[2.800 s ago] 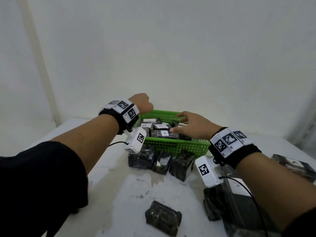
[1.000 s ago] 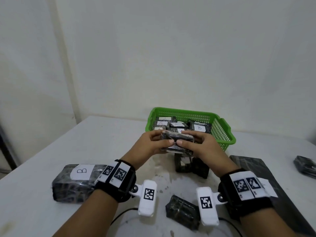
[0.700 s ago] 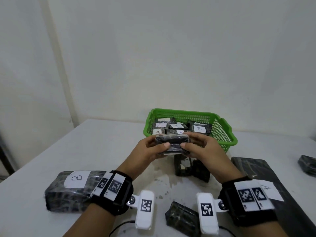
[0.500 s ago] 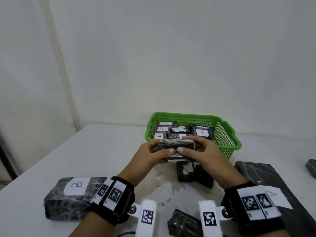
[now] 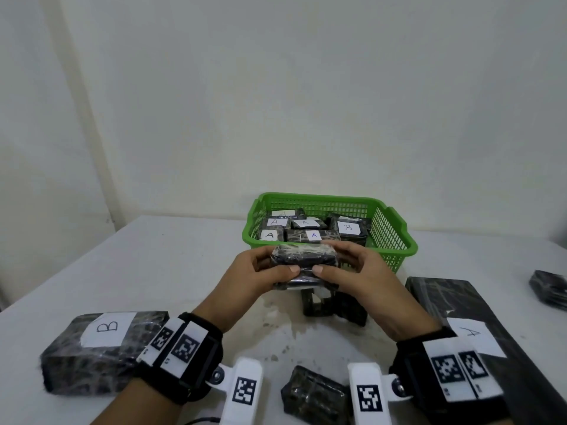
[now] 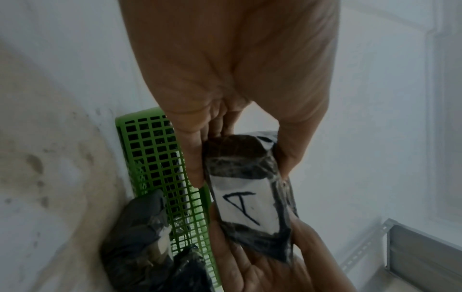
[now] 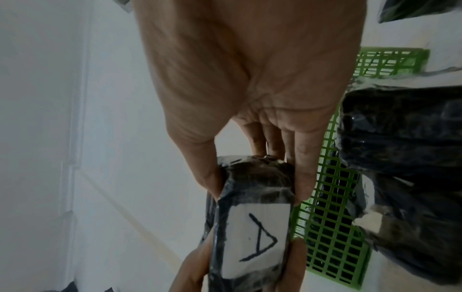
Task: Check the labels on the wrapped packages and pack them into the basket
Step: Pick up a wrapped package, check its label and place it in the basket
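Note:
A small black wrapped package is held above the table in front of the green basket. My left hand grips its left end and my right hand grips its right end, thumbs on the near side. Its white label marked "A" faces down and shows only in the wrist views. The basket holds several wrapped packages, most labelled "A", one labelled "B".
On the white table lie a large package labelled "B" at the left, a long flat package labelled "A" at the right, two small ones under my hands, one near me and another at the far right.
My hands left the basket, came back toward me and took up a small package from the table. Over the last second they hold it with both hands, shifting only slightly.

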